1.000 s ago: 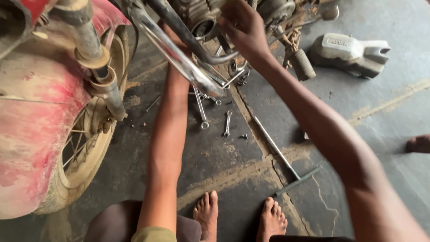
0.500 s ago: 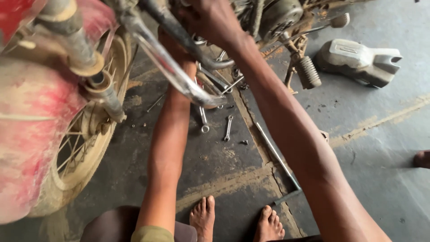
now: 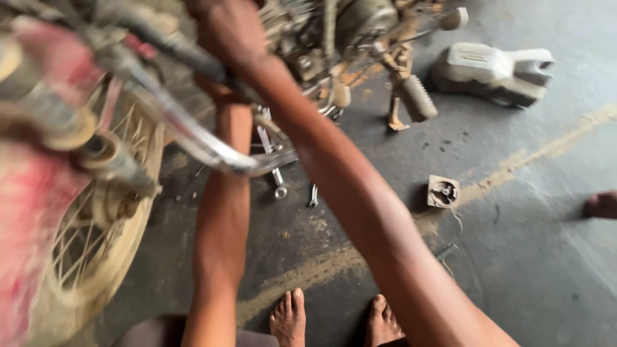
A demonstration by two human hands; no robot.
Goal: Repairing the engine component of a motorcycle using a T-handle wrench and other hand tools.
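Right hand: at motorcycle engine, grip state unclear; left hand hidden behind chrome frame tube; spanners on floor below grip

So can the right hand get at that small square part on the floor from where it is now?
Probably yes. The right hand is up at the engine, but the square part lies on open floor beside that arm, nothing covering it.
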